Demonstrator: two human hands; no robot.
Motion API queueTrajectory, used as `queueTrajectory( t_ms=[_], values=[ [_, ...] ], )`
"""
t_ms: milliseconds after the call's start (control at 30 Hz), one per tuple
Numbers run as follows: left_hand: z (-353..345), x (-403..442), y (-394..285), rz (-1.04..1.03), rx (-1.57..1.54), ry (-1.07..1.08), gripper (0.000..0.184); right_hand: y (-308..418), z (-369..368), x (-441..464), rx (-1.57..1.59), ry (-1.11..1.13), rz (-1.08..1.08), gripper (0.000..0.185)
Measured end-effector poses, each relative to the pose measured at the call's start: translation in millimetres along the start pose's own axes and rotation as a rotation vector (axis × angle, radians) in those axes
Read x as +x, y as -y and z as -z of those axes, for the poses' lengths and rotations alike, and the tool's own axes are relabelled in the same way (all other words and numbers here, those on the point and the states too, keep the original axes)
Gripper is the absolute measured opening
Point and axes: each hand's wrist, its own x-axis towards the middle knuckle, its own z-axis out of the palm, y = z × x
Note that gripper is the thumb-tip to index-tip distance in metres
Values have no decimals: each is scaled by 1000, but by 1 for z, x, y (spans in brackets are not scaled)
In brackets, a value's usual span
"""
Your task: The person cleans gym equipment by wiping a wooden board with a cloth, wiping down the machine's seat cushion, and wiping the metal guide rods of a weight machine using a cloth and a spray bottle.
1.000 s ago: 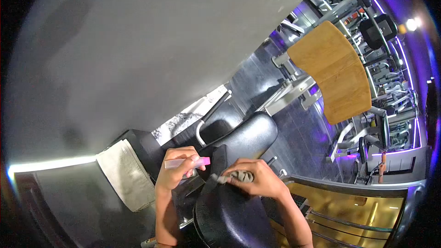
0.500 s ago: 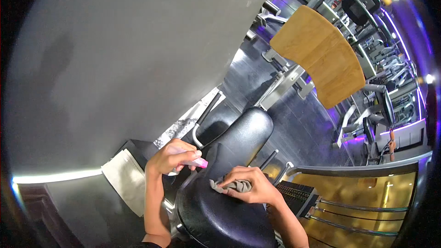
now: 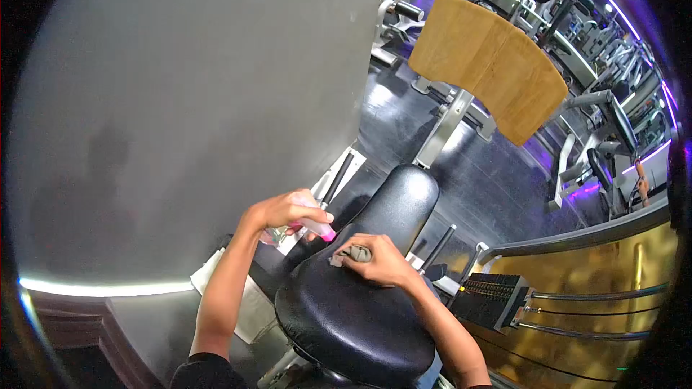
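Head view: gripping pink-tipped bottle (image 3: 317, 226) in left hand (image 3: 288, 210) near black pad (image 3: 346, 317), pinching grey cloth (image 3: 357, 253) there with right hand (image 3: 383, 259); seemingly partway, but impossible to tell covered parts from uncovered.

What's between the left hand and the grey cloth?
Head view: the bottle's pink tip, poking out from the left hand toward the grey cloth.

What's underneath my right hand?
Under your right hand are a crumpled grey cloth and the black pad. The hand and cloth cover the spot directly beneath, so that can't be seen.
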Motion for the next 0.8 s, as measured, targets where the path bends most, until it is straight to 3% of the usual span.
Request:
queueTrajectory(
  t_ms=[167, 300, 400, 567, 633, 800],
  values=[
    [3, 11, -25, 0, 248, -53, 47, 34, 14, -31, 104, 95, 185, 18],
    [-5, 22, -53, 71, 364, -28, 48, 2, 16, -37, 53, 64, 122, 19],
    [-19, 34, -78, 80, 340, -52, 45, -25, 2, -17, -63, -85, 87, 20],
    [-49, 66, -104, 75, 302, -64, 44, -10, -5, -12, -176, -147, 110, 25],
    [-55, 90, -92, 99, 338, -26, 46, 13, 7, -36, -88, -102, 271, 30],
    [-86, 116, -81, 222, 316, 92, 49, 3, 22, -88, -34, -25, 210, 27]
  ],
)
